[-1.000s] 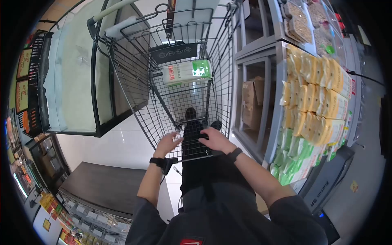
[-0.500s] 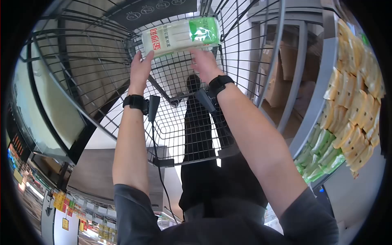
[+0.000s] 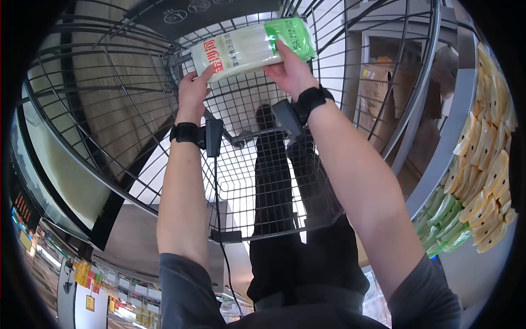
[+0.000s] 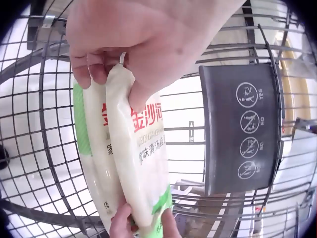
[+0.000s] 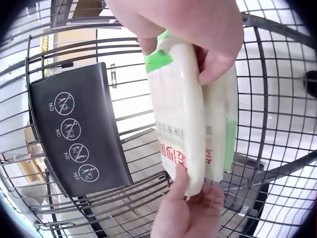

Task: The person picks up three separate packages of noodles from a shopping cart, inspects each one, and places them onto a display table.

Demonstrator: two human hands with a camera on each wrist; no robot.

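Observation:
A long white packet [image 3: 246,46] with a green end and red characters is held between both hands inside a wire shopping cart [image 3: 126,109]. My left hand [image 3: 198,78] grips its white end, thumb and fingers curled round the edge. Over at the green end, my right hand [image 3: 286,59] wraps it from below. The left wrist view shows the left hand [image 4: 124,54] pinching the packet [image 4: 136,158] from above, with fingertips of the right hand [image 4: 141,225] at the far end. In the right wrist view the right hand [image 5: 198,44] clasps the packet [image 5: 190,119] and the left hand [image 5: 190,208] holds its lower end.
A dark plastic flap with round warning icons [image 4: 240,129] hangs on the cart's front wall [image 5: 79,134]. Shelves of yellow and green packets [image 3: 485,164] stand close on the right, with cardboard boxes [image 3: 378,82] behind the cart. A glass-fronted case [image 3: 55,170] lies to the left.
Both hands left the cart's handle, reached forward into the basket and took hold of the packet at its two ends; it now sits slightly higher and tilted.

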